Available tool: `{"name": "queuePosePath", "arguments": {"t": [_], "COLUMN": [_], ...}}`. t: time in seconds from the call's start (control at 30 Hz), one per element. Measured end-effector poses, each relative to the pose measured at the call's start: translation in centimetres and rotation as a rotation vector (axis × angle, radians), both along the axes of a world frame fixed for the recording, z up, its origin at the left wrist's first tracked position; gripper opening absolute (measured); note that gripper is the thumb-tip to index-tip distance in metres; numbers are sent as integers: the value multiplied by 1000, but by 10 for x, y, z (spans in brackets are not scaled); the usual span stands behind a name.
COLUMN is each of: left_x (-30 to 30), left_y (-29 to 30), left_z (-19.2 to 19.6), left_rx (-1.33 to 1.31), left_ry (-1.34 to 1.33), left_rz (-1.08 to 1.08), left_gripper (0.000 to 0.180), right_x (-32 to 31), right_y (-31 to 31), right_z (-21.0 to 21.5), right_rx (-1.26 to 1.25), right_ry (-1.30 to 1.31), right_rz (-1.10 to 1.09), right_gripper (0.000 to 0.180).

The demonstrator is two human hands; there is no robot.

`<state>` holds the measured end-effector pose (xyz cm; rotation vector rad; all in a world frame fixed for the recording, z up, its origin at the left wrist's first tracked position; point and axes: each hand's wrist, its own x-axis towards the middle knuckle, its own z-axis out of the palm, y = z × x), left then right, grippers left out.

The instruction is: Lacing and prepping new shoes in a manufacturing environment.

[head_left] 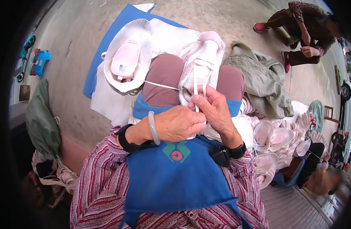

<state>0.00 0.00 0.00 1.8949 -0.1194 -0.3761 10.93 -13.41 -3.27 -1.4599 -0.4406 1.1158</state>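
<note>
A white lace-up sneaker (201,70) lies between my knees, its toe pointing away from me. White shoelace (195,82) runs from its upper down to my hands. My right hand (215,108) pinches the lace between thumb and fingers near the shoe's opening. Just below and to the left, my left hand (177,123) is closed, its fingertips on the lace beside the right hand. One thin lace stretches left from the shoe to a round white container (148,27), which holds a pale pink shoe sole or insole (126,59).
A blue cloth (96,72) and white sheets lie beyond my knees. Grey-green fabric (255,72) is bunched on the right, above a heap of pale shoe parts (276,139). At the upper right sits another person (309,32); a green sack (43,118) stands left.
</note>
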Motion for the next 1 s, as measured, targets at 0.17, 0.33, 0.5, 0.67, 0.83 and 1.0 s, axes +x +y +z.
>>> {"name": "queuePosePath", "arguments": {"t": [0.17, 0.33, 0.5, 0.67, 0.83, 1.0], "left_x": [1, -7, 24, 34, 20, 9], "left_y": [11, 26, 17, 12, 14, 9], "left_z": [-3, -34, -28, -36, -28, -23], "left_rx": [-137, -781, -1079, -1223, -1050, -662], "left_ry": [153, 358, 440, 378, 338, 282], "left_rz": [-26, 537, 652, 580, 712, 571], "left_gripper": [27, 36, 40, 43, 38, 32], "right_x": [10, 2, -5, -10, -1, 4], "right_y": [-11, -13, -4, -4, -17, -22], "right_z": [20, 28, 34, 41, 48, 41], "right_rx": [-86, -12, -30, -118, -172, -196], "right_ry": [21, 94, -57, -337, -372, -238], "right_rz": [-72, 50, 226, 338, 438, 108], "right_gripper": [22, 20, 20, 21, 20, 19]}}
